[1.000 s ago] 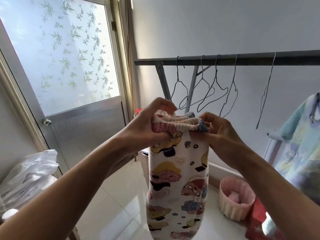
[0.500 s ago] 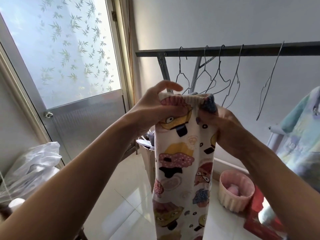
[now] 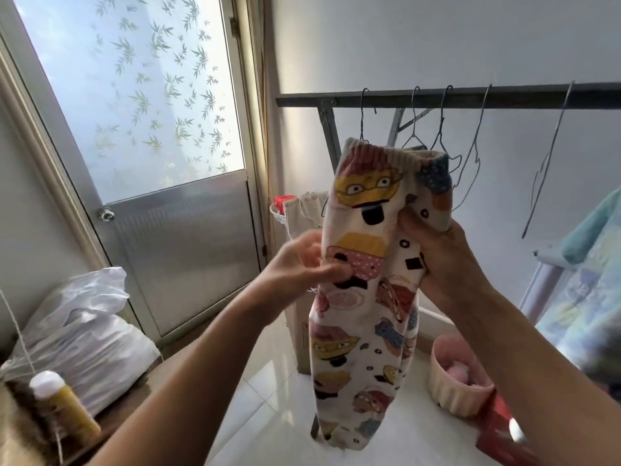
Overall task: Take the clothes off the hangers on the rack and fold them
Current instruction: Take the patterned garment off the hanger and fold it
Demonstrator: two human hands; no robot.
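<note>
1. The rack ran along the wall behind the hands.
2. The printed trousers hung in front of it, waistband uppermost.
3. The right hand gripped them below the waistband, fingers curled into the cloth.
4. The left hand, blurred, touched their left edge; whether it held them could not be told.
5. Wire hangers hung on the rack.

No readable text here tbh

The pants only show cartoon faces, no letters, and the small marks on the cardboard box are too blurry to read.
</note>
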